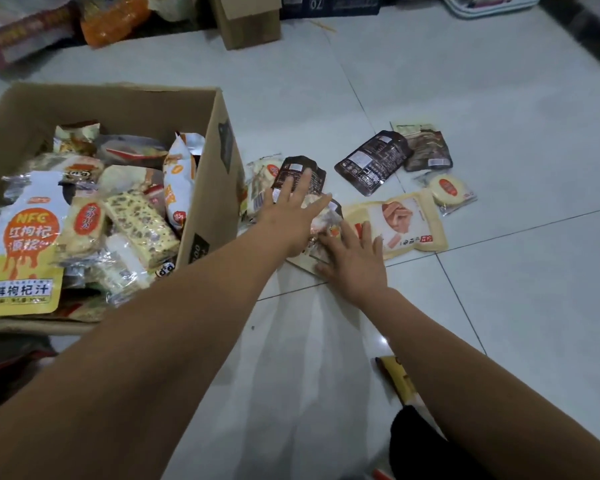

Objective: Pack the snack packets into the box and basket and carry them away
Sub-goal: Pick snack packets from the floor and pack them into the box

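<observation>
An open cardboard box (208,188) stands on the floor at the left, filled with several snack packets, among them a large orange-and-yellow juice pouch (21,244). Loose packets lie on the tiles to its right. My left hand (291,209) lies flat with straight fingers on a dark brown packet (297,169) and a clear-wrapped one beside the box. My right hand (355,265) rests with spread fingers on a clear packet (321,225) over a pale yellow pouch (402,221). Farther right lie a black pouch (371,164), a brown packet (428,150) and a round cake packet (447,190).
The floor is pale glossy tile (499,289). A second cardboard box (246,19) and bright bags (111,19) stand at the back. A white basket edge (489,5) shows at top right. A yellow wrapper (397,379) and a dark object lie near my right arm.
</observation>
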